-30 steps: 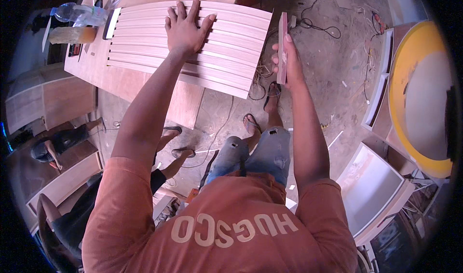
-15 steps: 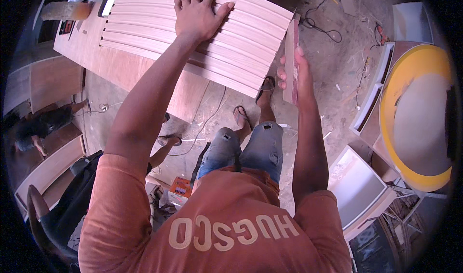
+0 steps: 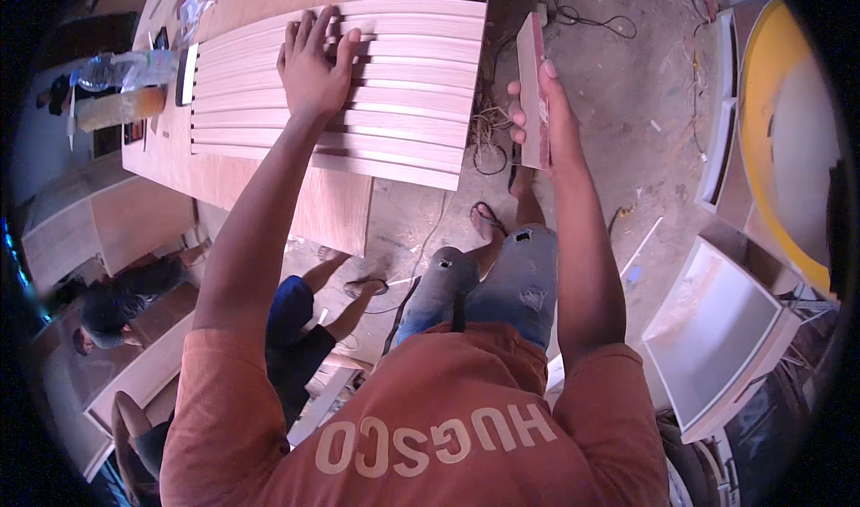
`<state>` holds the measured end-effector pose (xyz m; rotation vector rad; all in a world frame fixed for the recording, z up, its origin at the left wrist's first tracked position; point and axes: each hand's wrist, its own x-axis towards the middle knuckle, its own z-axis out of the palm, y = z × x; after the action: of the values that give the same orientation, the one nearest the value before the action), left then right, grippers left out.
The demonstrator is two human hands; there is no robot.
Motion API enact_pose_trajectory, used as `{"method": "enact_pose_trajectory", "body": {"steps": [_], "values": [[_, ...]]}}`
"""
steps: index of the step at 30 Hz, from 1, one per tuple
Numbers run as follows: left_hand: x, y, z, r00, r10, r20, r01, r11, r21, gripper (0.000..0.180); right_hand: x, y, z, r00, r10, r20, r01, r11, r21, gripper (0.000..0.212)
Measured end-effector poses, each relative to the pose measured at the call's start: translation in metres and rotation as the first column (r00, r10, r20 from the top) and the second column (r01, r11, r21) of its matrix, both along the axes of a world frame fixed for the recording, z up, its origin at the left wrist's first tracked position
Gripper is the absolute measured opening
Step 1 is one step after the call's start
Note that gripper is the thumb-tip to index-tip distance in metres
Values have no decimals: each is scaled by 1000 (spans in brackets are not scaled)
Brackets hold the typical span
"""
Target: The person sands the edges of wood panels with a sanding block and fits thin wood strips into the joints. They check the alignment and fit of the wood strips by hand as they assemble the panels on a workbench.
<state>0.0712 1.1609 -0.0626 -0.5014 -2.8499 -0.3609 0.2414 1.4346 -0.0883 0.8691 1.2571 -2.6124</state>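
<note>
A pale wooden panel (image 3: 403, 117) with long parallel grooves lies on a plywood worktop (image 3: 242, 177). My left hand (image 3: 318, 75) rests on the panel, palm down with its fingers spread. To the right of the panel, my right hand (image 3: 561, 117) is wrapped round a flat wooden sanding block (image 3: 530, 95) with a reddish sheet along one side. The block is held upright in the air, apart from the panel's right edge. My thumb lies on its right side, and fingertips show on its left.
Plastic bottles (image 3: 134, 68) and a block-like yellowish object (image 3: 121, 108) stand at the worktop's left end. Cables (image 3: 596, 21) lie on the floor. Cabinet parts (image 3: 712, 328) and a yellow-rimmed oval (image 3: 788, 140) are at right. Other people (image 3: 134, 301) are at lower left.
The view has shifted, so the panel sits lower and farther left. My right hand with the sanding block is now farther from the panel's right edge. My left hand stays on the panel.
</note>
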Motion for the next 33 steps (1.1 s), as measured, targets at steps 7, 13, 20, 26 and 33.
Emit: {"method": "enact_pose_trajectory", "body": {"steps": [7, 13, 20, 26, 33], "values": [[71, 80, 13, 881, -474, -10, 473, 880, -35, 60, 13, -29, -31, 983, -174, 64, 182, 973, -141, 64], [82, 114, 19, 893, -449, 37, 451, 892, -42, 58, 21, -25, -24, 989, -128, 77, 133, 989, -66, 66], [86, 117, 19, 913, -406, 50, 407, 913, -20, 54, 17, -23, -23, 997, -54, 53, 59, 994, -90, 66], [65, 101, 17, 913, -403, 54, 402, 915, 37, 53, 8, -26, -32, 990, -132, -55, 115, 962, -246, 63], [29, 116, 5, 906, -418, -61, 421, 906, 45, 76, -5, -26, -37, 958, -79, -276, 4, 966, -260, 81]]}}
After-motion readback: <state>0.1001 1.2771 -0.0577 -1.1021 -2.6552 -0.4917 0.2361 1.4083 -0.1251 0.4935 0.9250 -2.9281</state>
